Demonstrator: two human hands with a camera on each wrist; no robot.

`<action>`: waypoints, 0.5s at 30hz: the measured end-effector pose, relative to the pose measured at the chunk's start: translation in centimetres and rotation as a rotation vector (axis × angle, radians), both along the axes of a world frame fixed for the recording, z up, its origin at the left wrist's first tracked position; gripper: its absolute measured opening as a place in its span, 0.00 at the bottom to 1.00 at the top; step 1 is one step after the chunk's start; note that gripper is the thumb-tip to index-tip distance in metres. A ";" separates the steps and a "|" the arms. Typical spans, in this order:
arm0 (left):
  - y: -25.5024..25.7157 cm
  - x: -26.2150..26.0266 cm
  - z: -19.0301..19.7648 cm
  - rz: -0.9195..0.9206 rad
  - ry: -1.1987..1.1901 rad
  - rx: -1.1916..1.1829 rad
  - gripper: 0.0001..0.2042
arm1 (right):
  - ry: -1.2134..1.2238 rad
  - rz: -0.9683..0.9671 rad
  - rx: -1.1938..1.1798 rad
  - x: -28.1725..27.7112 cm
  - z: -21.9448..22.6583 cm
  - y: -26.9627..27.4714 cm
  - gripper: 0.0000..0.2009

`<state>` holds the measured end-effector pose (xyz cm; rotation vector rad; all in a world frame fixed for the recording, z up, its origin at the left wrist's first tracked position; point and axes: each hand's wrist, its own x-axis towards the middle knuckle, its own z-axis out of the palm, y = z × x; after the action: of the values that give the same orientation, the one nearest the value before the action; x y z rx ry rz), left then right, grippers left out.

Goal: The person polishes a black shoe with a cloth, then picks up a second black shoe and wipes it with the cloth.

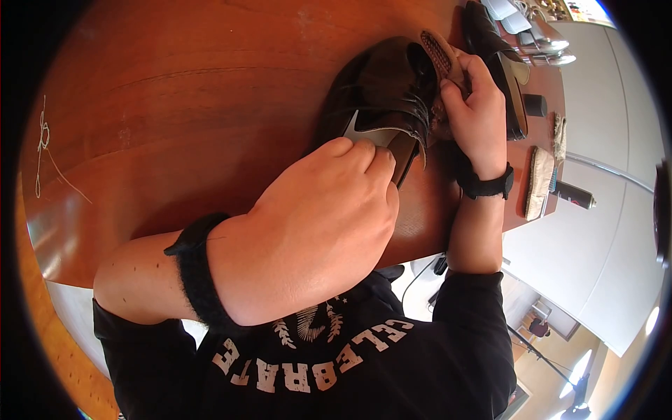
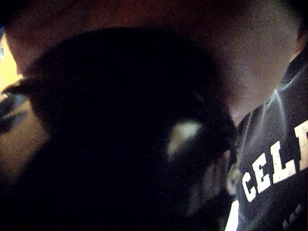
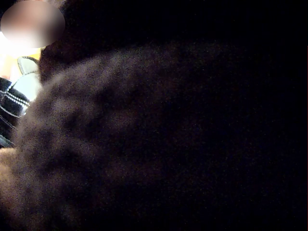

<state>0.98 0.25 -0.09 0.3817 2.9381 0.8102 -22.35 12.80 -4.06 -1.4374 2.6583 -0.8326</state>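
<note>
A black leather shoe lies on the wooden table, its pale lining showing at the opening. My left hand grips this shoe at the opening, knuckles up and fingers curled over the edge. In my right hand is a brown, round-ended piece with a dotted surface, pinched between thumb and fingers beside the shoe's lacing flaps. What kind of thing it is, I cannot tell. Both wrist views are mostly dark; part of a black shoe with light stitching shows in the right one.
A second black shoe stands beyond my right hand, with shiny metallic pieces behind it. Along the right side are a small black cylinder, a cream pad and a dark can. Loose string lies far left.
</note>
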 end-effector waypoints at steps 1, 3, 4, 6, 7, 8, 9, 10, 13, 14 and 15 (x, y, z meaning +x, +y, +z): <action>0.0 0.0 0.0 -0.001 0.000 -0.002 0.20 | 0.006 -0.002 0.006 0.1 0.1 0.0 0.14; 0.0 0.0 0.0 -0.001 -0.002 -0.005 0.20 | 0.022 0.007 -0.003 0.0 0.0 0.0 0.14; 0.0 0.0 0.1 -0.001 -0.004 -0.006 0.20 | 0.030 0.012 -0.007 0.0 0.0 0.0 0.14; 0.0 0.0 0.0 -0.001 -0.006 -0.006 0.20 | 0.021 0.010 -0.013 0.0 -0.1 0.0 0.14; 0.0 0.0 0.0 0.000 -0.005 -0.004 0.20 | 0.017 0.009 -0.017 0.0 -0.1 0.0 0.14; 0.0 0.0 0.0 0.000 -0.004 -0.003 0.20 | 0.016 0.010 -0.015 0.0 -0.1 0.0 0.14; 0.0 0.0 0.0 0.001 -0.006 -0.002 0.21 | 0.016 0.012 -0.013 0.0 0.0 0.0 0.14; 0.0 0.0 0.0 0.002 -0.007 -0.001 0.21 | 0.015 0.013 -0.012 0.0 0.0 0.0 0.14; 0.0 0.0 0.0 0.000 -0.010 0.001 0.21 | -0.122 0.023 -0.018 0.6 0.5 0.2 0.13; 0.0 0.0 0.0 -0.001 -0.010 0.002 0.21 | -0.184 0.064 -0.024 0.7 0.6 0.3 0.13; 0.0 0.0 0.1 0.001 -0.015 0.006 0.22 | -0.245 0.106 -0.031 0.7 0.7 0.5 0.13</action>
<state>0.97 0.20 -0.03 0.3732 2.9234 0.8180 -21.60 13.33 -3.36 -1.3688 2.3802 -0.9735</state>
